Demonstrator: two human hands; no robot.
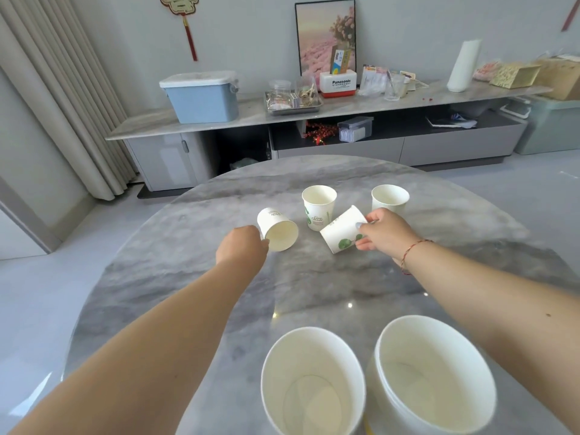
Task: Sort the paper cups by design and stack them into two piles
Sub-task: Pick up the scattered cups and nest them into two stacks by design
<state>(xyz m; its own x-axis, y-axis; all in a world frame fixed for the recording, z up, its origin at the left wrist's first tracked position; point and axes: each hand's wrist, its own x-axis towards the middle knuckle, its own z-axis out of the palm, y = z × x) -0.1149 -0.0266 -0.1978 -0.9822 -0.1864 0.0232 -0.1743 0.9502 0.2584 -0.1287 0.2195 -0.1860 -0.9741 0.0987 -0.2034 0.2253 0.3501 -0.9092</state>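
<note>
On the near edge of the round marble table (194,277), two white paper-cup piles stand upright and hold nothing: the near left pile (314,384) and the near right pile (436,375), the latter showing at least two nested rims. Their outer designs are hidden from this angle.

Farther across the table, a leaf-print cup (318,207) stands upright with green script on its side, too small to read. A plain-looking cup (390,197) stands upright to its right, partly behind the right hand.

The left hand (241,246) has its fingers curled onto the rim of a tipped cup (277,229), mouth facing the camera, interior bare, with faint grey printing near its base, illegible.

The right hand (384,233) grips a second tipped cup (343,229) bearing green leaves, thumb and fingers wrapped about its mouth end; this cup touches or nearly touches the upright leaf-print cup.

On the far sideboard (150,124), a white and red box (338,84) reads "Panasonic". A blue lidded bin (202,98) sits to the left; its contents cannot be seen.
</note>
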